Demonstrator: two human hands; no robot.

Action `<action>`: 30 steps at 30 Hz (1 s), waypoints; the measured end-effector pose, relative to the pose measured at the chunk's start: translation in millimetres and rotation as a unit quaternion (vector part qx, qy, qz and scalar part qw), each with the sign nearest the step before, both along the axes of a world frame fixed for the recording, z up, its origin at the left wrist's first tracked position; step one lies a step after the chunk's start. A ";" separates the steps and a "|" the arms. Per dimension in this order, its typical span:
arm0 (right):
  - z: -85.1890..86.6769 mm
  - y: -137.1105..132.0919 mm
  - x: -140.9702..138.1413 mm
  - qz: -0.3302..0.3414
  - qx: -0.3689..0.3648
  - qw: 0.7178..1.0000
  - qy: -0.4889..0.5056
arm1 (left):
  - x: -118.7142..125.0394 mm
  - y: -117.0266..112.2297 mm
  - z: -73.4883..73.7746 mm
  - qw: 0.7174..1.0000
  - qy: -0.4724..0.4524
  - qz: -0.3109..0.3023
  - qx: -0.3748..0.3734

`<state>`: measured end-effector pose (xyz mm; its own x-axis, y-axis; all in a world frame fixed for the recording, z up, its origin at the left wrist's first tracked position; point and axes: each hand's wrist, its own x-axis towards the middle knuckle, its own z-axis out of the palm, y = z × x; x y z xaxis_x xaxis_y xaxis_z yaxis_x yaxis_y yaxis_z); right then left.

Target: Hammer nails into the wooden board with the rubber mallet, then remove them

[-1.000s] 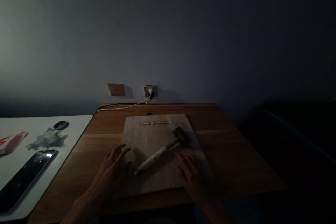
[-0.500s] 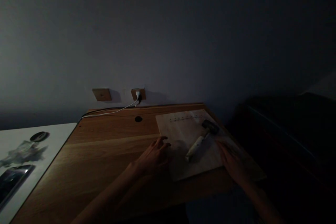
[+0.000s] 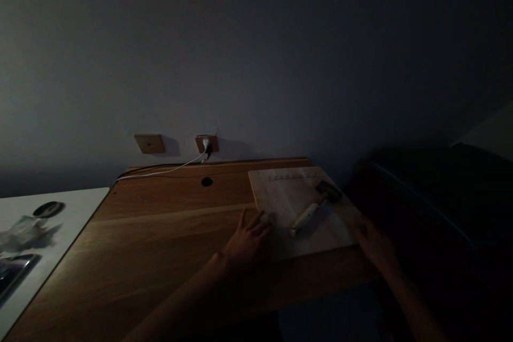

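A pale wooden board (image 3: 288, 200) lies on the right part of the desk, with a row of small nails (image 3: 294, 176) near its far edge. Slantwise on it rests a hammer (image 3: 306, 217), its dark head away from me and its light handle towards me. My left hand (image 3: 248, 235), fingers spread, is at the board's left edge. My right hand (image 3: 372, 238) has its fingers bent around the board's right edge; dim light hides part of them. Neither hand touches the hammer.
Left of the wooden desk (image 3: 160, 235) stands a white tabletop (image 3: 76, 206) with a roll of tape (image 3: 48, 209), a crumpled clear plastic bag (image 3: 30, 235) and a dark shiny tray-like object (image 3: 16, 275). Cables run to a wall socket (image 3: 206, 144). A dark bulky shape fills the right.
The board has shifted right and turned slightly, carrying the hammer along. My left hand has followed it right with fingers more spread. My right hand has gone from flat to bent at the edge.
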<state>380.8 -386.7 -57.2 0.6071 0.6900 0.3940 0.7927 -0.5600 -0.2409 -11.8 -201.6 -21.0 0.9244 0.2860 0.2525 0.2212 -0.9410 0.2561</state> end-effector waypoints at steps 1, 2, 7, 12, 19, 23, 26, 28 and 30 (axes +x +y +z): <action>2.0 0.4 -4.9 -0.012 -0.017 1.000 0.009 | -5.5 2.2 0.6 1.000 -0.001 0.006 0.001; 4.6 0.9 -11.7 -0.019 -0.030 0.999 0.022 | -12.4 4.7 1.6 1.000 0.000 0.013 0.003; 18.5 4.7 -70.4 0.039 -0.010 0.999 0.018 | -71.0 17.9 1.3 0.997 0.003 0.069 0.029; 21.2 12.0 -130.3 0.160 0.028 0.987 0.016 | -159.6 22.8 -7.4 0.989 -0.014 0.136 0.059; 47.6 100.1 -165.0 0.214 0.025 0.972 0.096 | -207.3 50.4 16.6 0.969 -0.041 0.240 0.026; 69.2 191.2 -183.5 0.279 -0.058 0.951 0.118 | -180.9 108.1 26.5 0.954 -0.098 0.284 0.000; 70.9 242.0 -195.4 0.320 -0.078 0.928 0.174 | -161.6 144.2 26.7 0.957 -0.087 0.271 -0.048; 66.9 260.2 -199.6 0.338 -0.074 0.918 0.194 | -152.8 155.1 25.8 0.962 -0.063 0.255 -0.073; 62.8 267.2 -200.8 0.353 -0.059 0.909 0.213 | -146.8 157.6 25.5 0.966 -0.038 0.245 -0.076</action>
